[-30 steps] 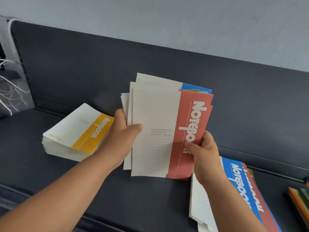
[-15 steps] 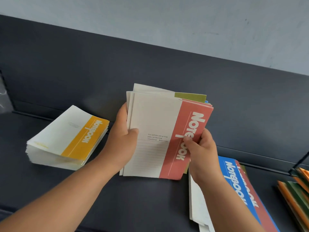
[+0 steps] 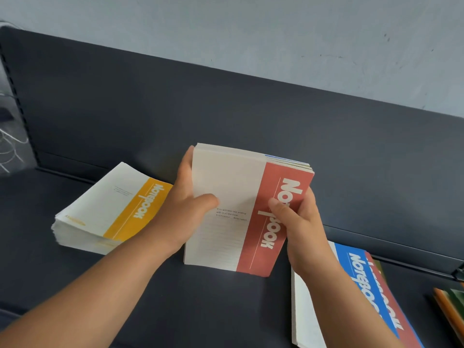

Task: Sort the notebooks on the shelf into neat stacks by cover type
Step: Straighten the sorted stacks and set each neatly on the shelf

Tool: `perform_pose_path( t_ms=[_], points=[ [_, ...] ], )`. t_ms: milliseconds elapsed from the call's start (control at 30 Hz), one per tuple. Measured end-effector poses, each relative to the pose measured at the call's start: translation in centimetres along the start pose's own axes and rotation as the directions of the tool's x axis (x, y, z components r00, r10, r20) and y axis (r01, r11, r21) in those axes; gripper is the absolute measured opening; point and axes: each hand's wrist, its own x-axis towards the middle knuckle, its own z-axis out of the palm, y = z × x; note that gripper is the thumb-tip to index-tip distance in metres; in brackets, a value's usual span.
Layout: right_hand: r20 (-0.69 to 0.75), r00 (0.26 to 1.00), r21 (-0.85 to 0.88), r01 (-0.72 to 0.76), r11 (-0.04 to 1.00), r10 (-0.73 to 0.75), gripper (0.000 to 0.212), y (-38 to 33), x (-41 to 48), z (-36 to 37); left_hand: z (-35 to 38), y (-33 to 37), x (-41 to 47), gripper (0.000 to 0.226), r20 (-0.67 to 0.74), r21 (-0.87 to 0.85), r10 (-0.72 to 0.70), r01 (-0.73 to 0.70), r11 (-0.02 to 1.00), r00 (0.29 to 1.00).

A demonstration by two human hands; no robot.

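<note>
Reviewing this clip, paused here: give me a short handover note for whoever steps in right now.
Hands: the left hand grips the left edge of the bundle, the right hand its right edge. It seems to stand on the shelf, red cover in front, blue edges behind.
Done: yellow stack, flat at left.
Left: split the bundle and the blue-topped pile, red showing beneath, by cover.

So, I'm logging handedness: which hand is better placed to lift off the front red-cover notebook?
Probably the right hand: its thumb lies on the spine band of the red-cover notebook, while the left hand grips the other edge of the bundle and can steady it.
</note>
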Motion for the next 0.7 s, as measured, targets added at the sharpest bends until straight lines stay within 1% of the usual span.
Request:
perform_pose_path(
  t_ms=[33, 100, 133, 200, 233, 300, 367, 400, 433, 500, 567, 633, 700],
  points=[
    [-0.009, 0.999, -0.01, 0.032, 0.999, -0.032, 0.046, -0.4, 0.1, 0.0, -0.1, 0.4, 0.1, 0.089, -0.014, 0.004, 0.01, -0.01, 1.0, 1.0],
    [-0.042, 0.993, -0.074, 0.105, 0.992, -0.109, 0.058, -1.4, 0.4, 0.1, -0.4, 1.6, 0.2, 0.091, -0.05, 0.058, 0.061, -0.058, 0.997, 0.997],
    [-0.058, 0.988, -0.129, 0.137, 0.982, -0.145, 0.063, -1.8, 0.6, 0.2, -0.4, 2.2, 0.4, 0.09, -0.061, 0.121, 0.104, -0.096, 0.988, 0.993],
    [-0.067, 0.972, -0.264, 0.202, 0.943, -0.227, 0.062, -2.7, 0.9, 0.6, -0.2, 3.3, 0.7, 0.08, -0.049, 0.302, 0.187, -0.164, 0.939, 0.981],
    [-0.067, 0.961, -0.344, 0.23, 0.91, -0.268, 0.058, -3.0, 1.0, 0.8, -0.1, 3.6, 0.9, 0.073, -0.033, 0.398, 0.21, -0.18, 0.9, 0.977],
    [-0.054, 0.94, -0.526, 0.261, 0.81, -0.338, 0.051, -3.3, 1.1, 1.0, 0.0, 3.7, 1.2, 0.06, -0.015, 0.563, 0.23, -0.182, 0.806, 0.973],
    [-0.033, 0.924, -0.664, 0.264, 0.7, -0.38, 0.048, -3.2, 1.1, 1.1, -0.1, 3.6, 1.2, 0.055, -0.011, 0.673, 0.257, -0.183, 0.716, 0.966],
    [-0.033, 0.921, -0.697, 0.257, 0.67, -0.387, 0.047, -3.1, 1.1, 1.0, -0.1, 3.6, 1.1, 0.054, -0.009, 0.706, 0.276, -0.189, 0.683, 0.961],
    [-0.036, 0.921, -0.713, 0.248, 0.655, -0.389, 0.046, -3.2, 1.1, 1.0, -0.2, 3.6, 1.1, 0.054, -0.009, 0.724, 0.288, -0.193, 0.662, 0.957],
    [-0.041, 0.925, -0.734, 0.228, 0.639, -0.378, 0.045, -3.6, 1.3, 0.9, -0.4, 3.7, 1.1, 0.053, -0.012, 0.731, 0.289, -0.189, 0.656, 0.957],
    [-0.05, 0.932, -0.751, 0.201, 0.629, -0.358, 0.048, -4.0, 1.5, 0.7, -0.5, 3.7, 1.1, 0.055, -0.033, 0.693, 0.262, -0.167, 0.701, 0.964],
    [-0.059, 0.939, -0.757, 0.18, 0.629, -0.34, 0.053, -4.2, 1.5, 0.6, -0.5, 3.7, 1.0, 0.059, -0.066, 0.614, 0.213, -0.128, 0.779, 0.975],
    [-0.039, 0.943, -0.76, 0.186, 0.622, -0.33, 0.057, -4.0, 1.4, 0.7, -0.5, 3.6, 0.9, 0.061, -0.071, 0.565, 0.179, -0.108, 0.818, 0.981]
  ],
)
